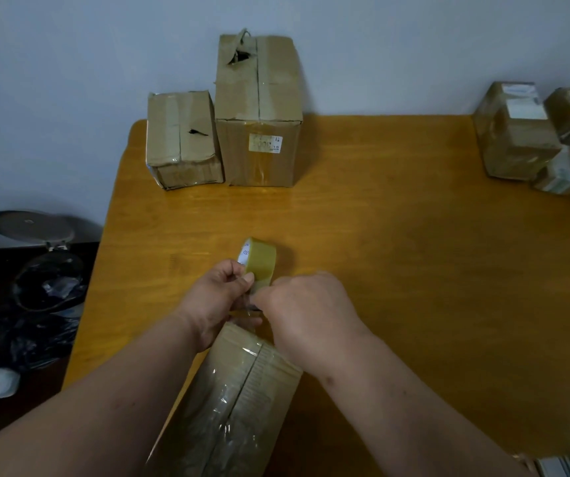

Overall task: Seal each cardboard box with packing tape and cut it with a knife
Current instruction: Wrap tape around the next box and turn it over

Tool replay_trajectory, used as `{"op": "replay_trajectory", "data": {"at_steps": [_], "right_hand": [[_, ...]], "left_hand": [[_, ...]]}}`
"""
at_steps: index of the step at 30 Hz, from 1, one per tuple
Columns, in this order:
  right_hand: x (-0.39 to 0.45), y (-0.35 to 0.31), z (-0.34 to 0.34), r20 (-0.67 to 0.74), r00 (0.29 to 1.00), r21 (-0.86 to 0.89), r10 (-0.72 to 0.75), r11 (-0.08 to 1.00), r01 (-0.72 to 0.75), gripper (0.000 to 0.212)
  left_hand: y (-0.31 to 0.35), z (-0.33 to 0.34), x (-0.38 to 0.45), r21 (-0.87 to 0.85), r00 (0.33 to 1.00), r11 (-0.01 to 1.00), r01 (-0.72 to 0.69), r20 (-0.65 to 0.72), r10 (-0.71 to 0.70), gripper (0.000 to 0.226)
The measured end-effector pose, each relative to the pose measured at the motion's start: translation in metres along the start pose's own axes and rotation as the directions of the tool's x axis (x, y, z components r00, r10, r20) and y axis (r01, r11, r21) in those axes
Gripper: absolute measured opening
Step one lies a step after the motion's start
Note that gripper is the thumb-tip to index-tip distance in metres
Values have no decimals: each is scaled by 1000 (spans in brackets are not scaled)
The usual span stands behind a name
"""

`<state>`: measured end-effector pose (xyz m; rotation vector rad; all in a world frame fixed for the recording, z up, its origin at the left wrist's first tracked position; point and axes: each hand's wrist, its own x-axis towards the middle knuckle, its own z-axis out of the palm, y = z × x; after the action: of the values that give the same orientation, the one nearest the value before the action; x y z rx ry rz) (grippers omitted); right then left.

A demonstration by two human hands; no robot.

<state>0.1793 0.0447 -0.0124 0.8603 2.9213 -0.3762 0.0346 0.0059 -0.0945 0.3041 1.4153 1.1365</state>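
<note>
A long cardboard box [242, 401] lies on the wooden table [414, 270] in front of me, with clear tape running along its top seam. Just beyond its far end my left hand [218, 297] grips a roll of brownish packing tape [259, 259], thumb on the roll's face. The tape strip stretches from the roll down to the box. My right hand [304, 315] is curled at the strip, fingers closed near the box's far edge; what it holds is hidden. No knife is plainly visible.
Two taped cardboard boxes stand at the table's back left, a small one [183, 139] and a taller one [259, 111]. Several small wrapped parcels [531, 139] sit at the back right. A bin with a black bag [46, 270] stands on the floor to the left.
</note>
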Motion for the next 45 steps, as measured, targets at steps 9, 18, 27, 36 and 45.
{"op": "replay_trajectory", "data": {"at_steps": [9,18,27,36,45], "right_hand": [[-4,3,-7,36,998,27,50,998,-51,33],[-6,10,-9,68,994,4,81,997,-81,33],[-8,16,-9,133,985,11,109,994,-112,24],[-10,17,-11,115,986,34,124,991,-129,26],[-24,77,16,64,879,372,473,805,-461,7]], "left_hand": [[0,0,0,-55,1000,998,21,20,-20,17],[-2,-1,5,-71,997,996,50,64,-46,16],[-2,-1,9,-66,993,994,87,84,-81,15],[-2,-5,13,-121,995,988,96,31,-93,18],[5,-19,17,-218,995,972,87,-29,-96,22]]}}
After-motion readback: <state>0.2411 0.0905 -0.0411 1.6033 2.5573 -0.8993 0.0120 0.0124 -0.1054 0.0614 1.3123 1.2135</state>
